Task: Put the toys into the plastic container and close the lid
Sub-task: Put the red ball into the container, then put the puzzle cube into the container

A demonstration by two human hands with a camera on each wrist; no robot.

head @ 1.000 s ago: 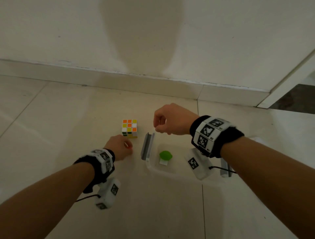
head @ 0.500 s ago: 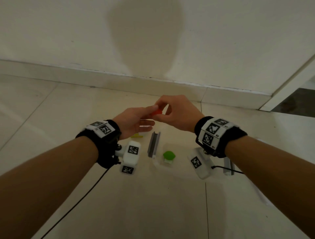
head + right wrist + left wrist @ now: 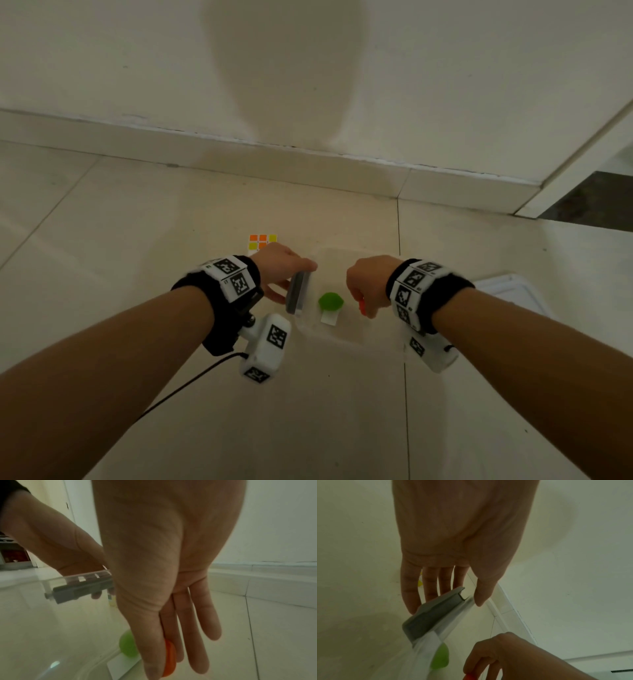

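A clear plastic container (image 3: 349, 337) stands open on the floor, with a green toy (image 3: 330, 301) (image 3: 127, 643) lying inside it. My right hand (image 3: 368, 310) reaches down into the container and pinches a small orange toy (image 3: 361, 305) (image 3: 169, 657) between thumb and forefinger, just right of the green one. My left hand (image 3: 294, 281) (image 3: 447, 604) holds the container's left edge at its grey latch (image 3: 297, 294) (image 3: 429, 616), thumb inside and fingers outside. A colour cube (image 3: 262, 241) sits on the floor beyond the left hand, partly hidden by it.
The container's lid (image 3: 510, 291) lies flat on the floor to the right, behind my right wrist. A wall with a skirting board (image 3: 308, 164) runs across the back. A doorway (image 3: 596, 198) opens at the far right.
The orange toy passed from my left hand to my right above the container. The right hand then dropped into the container with it, and the left came down onto the grey latch.
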